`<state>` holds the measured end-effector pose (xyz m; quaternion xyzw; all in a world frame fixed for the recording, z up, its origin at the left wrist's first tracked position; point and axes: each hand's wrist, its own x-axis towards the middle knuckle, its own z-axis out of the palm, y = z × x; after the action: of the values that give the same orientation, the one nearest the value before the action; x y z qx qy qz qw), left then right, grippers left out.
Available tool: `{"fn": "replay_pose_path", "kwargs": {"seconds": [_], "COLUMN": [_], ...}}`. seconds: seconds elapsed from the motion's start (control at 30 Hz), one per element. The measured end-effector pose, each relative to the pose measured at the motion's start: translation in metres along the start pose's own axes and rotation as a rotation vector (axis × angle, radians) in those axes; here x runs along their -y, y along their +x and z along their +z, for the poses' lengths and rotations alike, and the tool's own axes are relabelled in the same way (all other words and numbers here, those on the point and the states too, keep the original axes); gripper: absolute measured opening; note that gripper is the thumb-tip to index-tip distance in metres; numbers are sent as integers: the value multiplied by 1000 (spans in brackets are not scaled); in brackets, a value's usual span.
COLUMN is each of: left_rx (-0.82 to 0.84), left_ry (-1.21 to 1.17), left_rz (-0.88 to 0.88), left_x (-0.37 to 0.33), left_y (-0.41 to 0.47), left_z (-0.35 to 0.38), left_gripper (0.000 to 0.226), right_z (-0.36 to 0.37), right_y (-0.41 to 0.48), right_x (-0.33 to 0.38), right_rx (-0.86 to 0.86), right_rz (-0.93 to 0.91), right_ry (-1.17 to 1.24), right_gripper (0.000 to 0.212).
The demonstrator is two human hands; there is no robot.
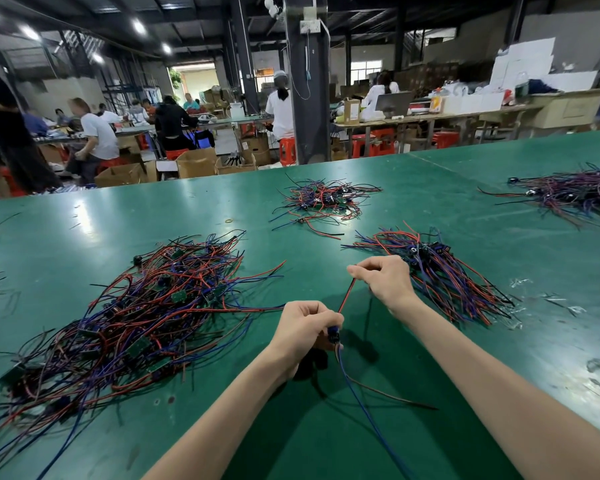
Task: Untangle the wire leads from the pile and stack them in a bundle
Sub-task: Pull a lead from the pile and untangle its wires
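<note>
**One wire lead held tight between two hands**

Both hands are over the green desk (pixel 430 403), close to the person. They hold one wire lead (pixel 346 296) between them.

The left hand (pixel 305 327) is nearer to the person. Its fingers are curled round the small dark part (pixel 333 335) of the lead. The right hand (pixel 386 279) is a bit farther out and to the right. It pinches the far end of the red wire between its thumb and a finger. The red wire runs straight from one hand to the other, up off the desk.

A blue wire (pixel 366 408) and a thin dark one hang down from the left hand. They trail over the desk toward the person.

The big pile (pixel 132 317) lies on the desk to the left of the left hand. It is a messy heap of red, blue and black wires with little green boards in it. A few of its red wires reach out almost to the left hand.

The bundle (pixel 444 278) lies on the desk just behind the right hand and to its right. Its wires lie mostly side by side, with the dark parts together at the far end.

Farther back there is a smaller heap (pixel 323 202) of wires in the middle of the desk. One more heap (pixel 575 195) lies at the far right. A little yellow ring (pixel 228 221) sits on the desk near the smaller heap.
</note>
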<state>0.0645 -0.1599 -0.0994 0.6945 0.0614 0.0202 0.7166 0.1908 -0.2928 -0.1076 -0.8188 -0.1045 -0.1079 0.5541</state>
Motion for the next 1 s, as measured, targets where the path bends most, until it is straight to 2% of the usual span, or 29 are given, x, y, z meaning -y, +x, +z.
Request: {"fn": "replay_pose_path", "kwargs": {"seconds": [0.23,0.4,0.5,0.6,0.7,0.77,0.83,1.0], "left_rx": [17,51,30,-56,-137,-158,-159,-126], "left_ry": [-14,-13,-39,-57,-71,-70,-52,-17], "left_rz": [-2,8,25,56,79,76,80,58], "left_x": [-3,-1,-1,-1,-1,0,0,2], "left_y": [-2,-4,-3,-1,1,2,4,4], "left_z": [0,1,-1,-3,-7,-10,-13,-12], "left_gripper": [47,48,43,38,34,40,44,34], "right_z": [0,2,0,-5,-1,6,10,10], "right_y": [2,-1,-5,-12,-25,-33,-36,-35], "right_x": [-1,1,10,21,31,38,42,36], "right_rx": [-5,20,129,376,613,680,704,673], "right_rz": [174,226,354,470,406,354,333,278], "right_ry": [236,309,513,590,506,472,476,474], "right_gripper": [18,16,18,32,27,19,15,15]}}
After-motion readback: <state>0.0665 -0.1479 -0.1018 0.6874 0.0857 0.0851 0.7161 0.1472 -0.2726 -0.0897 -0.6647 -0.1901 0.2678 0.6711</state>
